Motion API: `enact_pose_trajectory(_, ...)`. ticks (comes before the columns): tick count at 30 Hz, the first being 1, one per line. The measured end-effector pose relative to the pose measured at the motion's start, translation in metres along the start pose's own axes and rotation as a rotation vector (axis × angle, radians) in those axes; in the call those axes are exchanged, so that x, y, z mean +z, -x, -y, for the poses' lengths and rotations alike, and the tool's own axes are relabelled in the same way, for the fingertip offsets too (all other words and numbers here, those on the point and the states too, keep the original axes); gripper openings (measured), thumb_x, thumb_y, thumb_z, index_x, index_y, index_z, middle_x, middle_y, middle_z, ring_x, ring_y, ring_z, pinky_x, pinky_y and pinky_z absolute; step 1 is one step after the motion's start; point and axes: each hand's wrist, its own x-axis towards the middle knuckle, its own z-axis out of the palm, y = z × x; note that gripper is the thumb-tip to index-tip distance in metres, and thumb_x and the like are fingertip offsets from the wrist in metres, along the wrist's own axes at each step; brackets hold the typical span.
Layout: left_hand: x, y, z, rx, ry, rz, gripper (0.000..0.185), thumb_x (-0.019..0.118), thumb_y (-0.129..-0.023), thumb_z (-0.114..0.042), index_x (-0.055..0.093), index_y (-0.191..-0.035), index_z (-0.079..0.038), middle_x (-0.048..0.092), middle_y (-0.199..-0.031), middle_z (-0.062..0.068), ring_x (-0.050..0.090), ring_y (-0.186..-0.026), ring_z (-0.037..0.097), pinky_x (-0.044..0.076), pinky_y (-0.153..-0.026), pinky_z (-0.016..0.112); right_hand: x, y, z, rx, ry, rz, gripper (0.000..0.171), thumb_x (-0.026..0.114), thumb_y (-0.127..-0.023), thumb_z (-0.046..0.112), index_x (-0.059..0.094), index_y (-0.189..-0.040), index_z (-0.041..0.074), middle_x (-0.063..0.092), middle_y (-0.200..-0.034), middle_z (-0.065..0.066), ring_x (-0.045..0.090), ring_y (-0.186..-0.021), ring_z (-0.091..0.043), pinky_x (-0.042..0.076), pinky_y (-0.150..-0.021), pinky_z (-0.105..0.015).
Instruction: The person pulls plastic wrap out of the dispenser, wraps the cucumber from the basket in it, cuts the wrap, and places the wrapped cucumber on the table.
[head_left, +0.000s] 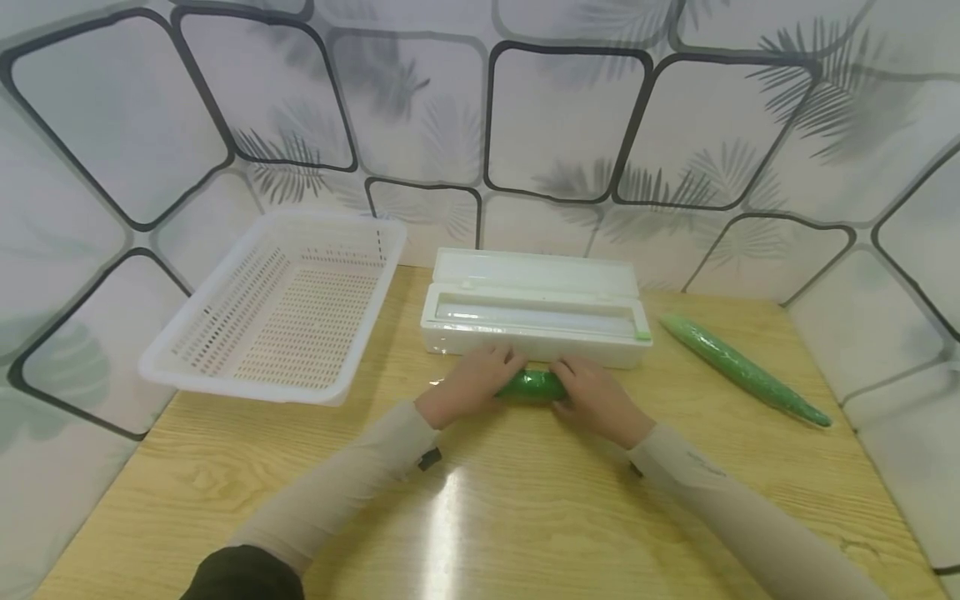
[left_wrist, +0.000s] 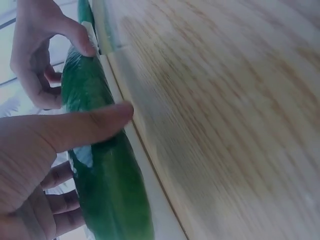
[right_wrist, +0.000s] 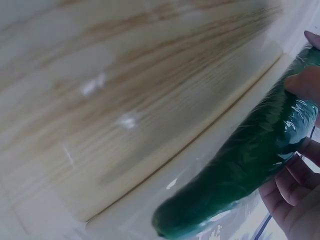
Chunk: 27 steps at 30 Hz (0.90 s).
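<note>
The white box (head_left: 536, 343) stands on the wood-grained table (head_left: 525, 517), its lid (head_left: 536, 273) tipped open along the far side and a roll of clear film (head_left: 536, 318) lying in its window; a small green piece (head_left: 642, 336) sits at the right end of its front edge. Just in front of the box, on the person's side, a dark green cucumber (head_left: 532, 386) in wrinkled, shiny clear film lies lengthwise along it. The left hand (head_left: 468, 387) grips the cucumber toward its left part, thumb across the near side and fingers curled behind; the right hand (head_left: 597, 402) holds it toward its right part in the same way, thumb against fingers with the cucumber between. To the right of the box, apart from it, a longer green cucumber (head_left: 742, 371), also shiny with film, lies at a slant. To the left of the box stands a white slotted basket (head_left: 367, 321). Behind the box rises a patterned backdrop (head_left: 562, 125) with grey leaves and dark outlines.
</note>
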Motion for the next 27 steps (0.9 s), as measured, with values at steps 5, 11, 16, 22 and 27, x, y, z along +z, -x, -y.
enact_pose_trajectory(5, -0.0010, 0.0004, -0.0010, -0.012, 0.003, -0.018, 0.043, 0.070, -0.080, -0.013, 0.050, -0.118, -0.008, 0.056, -0.098, 0.006, 0.057, -0.085, 0.017, 0.052, -0.073, 0.026, 0.0023, -0.0005, -0.0026, -0.013, 0.010, -0.009, 0.054, 0.078, -0.070, 0.016, 0.055, -0.114, -0.004, 0.059, -0.101, -0.013, 0.060, -0.091, -0.024, 0.054, -0.082, -0.036)
enact_pose_trajectory(11, -0.0030, 0.0010, 0.0012, -0.042, 0.087, 0.012, 0.042, 0.068, -0.082, -0.010, 0.052, -0.120, -0.008, 0.058, -0.104, 0.006, 0.059, -0.093, 0.019, 0.053, -0.082, 0.029, 0.0045, -0.0002, -0.0050, -0.002, 0.002, -0.010, 0.061, 0.079, -0.069, 0.018, 0.054, -0.119, -0.006, 0.059, -0.105, -0.016, 0.060, -0.093, -0.026, 0.054, -0.084, -0.038)
enact_pose_trajectory(16, -0.0059, 0.0012, 0.0036, -0.042, 0.159, 0.026, 0.044, 0.071, -0.080, -0.013, 0.052, -0.119, -0.008, 0.060, -0.105, 0.007, 0.060, -0.095, 0.021, 0.053, -0.084, 0.031, 0.0046, 0.0002, -0.0043, 0.002, 0.013, -0.028, 0.061, 0.081, -0.069, 0.012, 0.054, -0.120, -0.007, 0.058, -0.107, -0.019, 0.060, -0.096, -0.030, 0.052, -0.087, -0.041)
enact_pose_trajectory(22, -0.0092, 0.0009, 0.0043, -0.094, 0.214, 0.099, 0.051, 0.074, -0.078, -0.015, 0.050, -0.123, -0.007, 0.061, -0.115, 0.009, 0.059, -0.107, 0.024, 0.050, -0.094, 0.035, 0.0051, 0.0000, -0.0032, 0.000, 0.033, -0.040, 0.058, 0.081, -0.069, 0.009, 0.055, -0.119, -0.007, 0.057, -0.107, -0.018, 0.058, -0.098, -0.030, 0.051, -0.089, -0.042)
enact_pose_trajectory(27, -0.0084, 0.0008, 0.0044, -0.129, 0.222, 0.125, 0.051, 0.075, -0.078, -0.016, 0.051, -0.123, -0.006, 0.061, -0.117, 0.009, 0.059, -0.108, 0.025, 0.050, -0.095, 0.036, 0.0047, -0.0004, -0.0028, 0.001, 0.028, -0.027, 0.058, 0.081, -0.069, 0.010, 0.055, -0.119, -0.006, 0.056, -0.108, -0.017, 0.057, -0.099, -0.029, 0.050, -0.091, -0.041)
